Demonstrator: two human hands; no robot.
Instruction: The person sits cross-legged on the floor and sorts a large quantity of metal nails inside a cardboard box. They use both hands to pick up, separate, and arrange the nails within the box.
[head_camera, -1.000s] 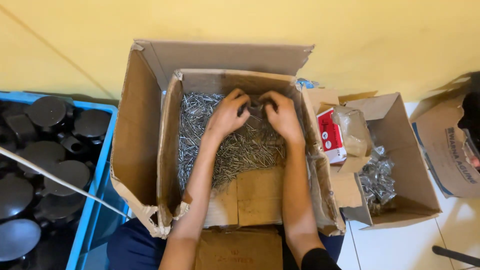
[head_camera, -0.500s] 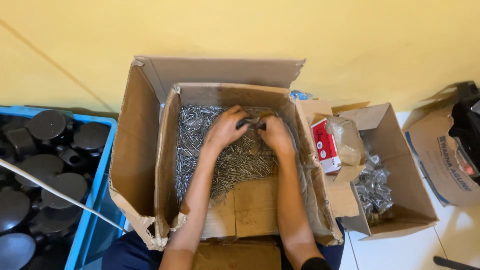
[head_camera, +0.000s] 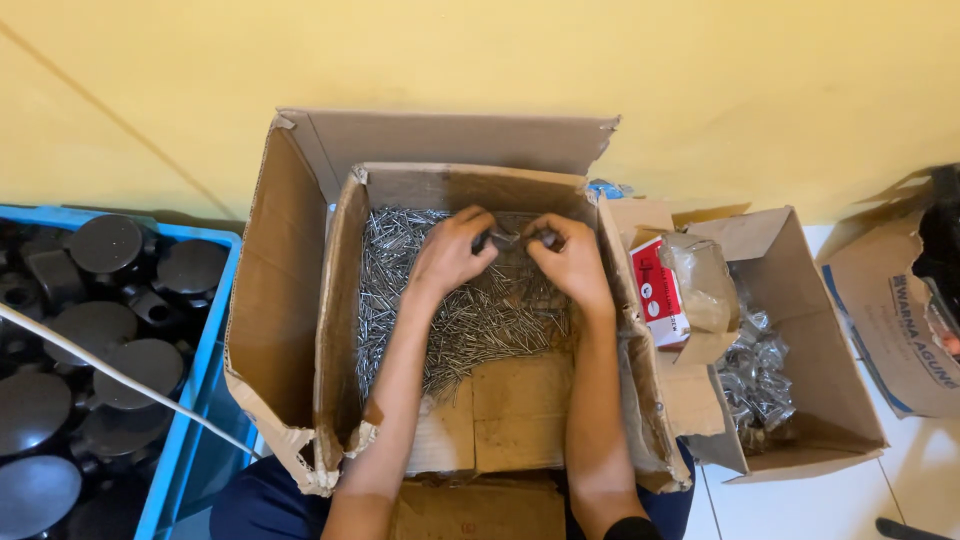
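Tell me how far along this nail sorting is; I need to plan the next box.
Done: small clear bags of metal pieces lie in the side carton. In hand: the left hand and right hand meet over the pile, pinching a few nails between the fingertips. Left: a large heap of loose nails covers most of the inner box.

Inner box (head_camera: 520, 410) centre, brown cardboard, open top, sits inside bigger outer box (head_camera: 270, 300), flaps up, torn corners. Side box (head_camera: 810, 340) just right, brown, open, holds clear bags (head_camera: 755, 375) w/ shiny metal bits. Red-white pack (head_camera: 657, 290) upright at its left edge, plastic bag (head_camera: 705, 285) beside. Far right: brown carton (head_camera: 885, 320), blue print on side, partly out of view.
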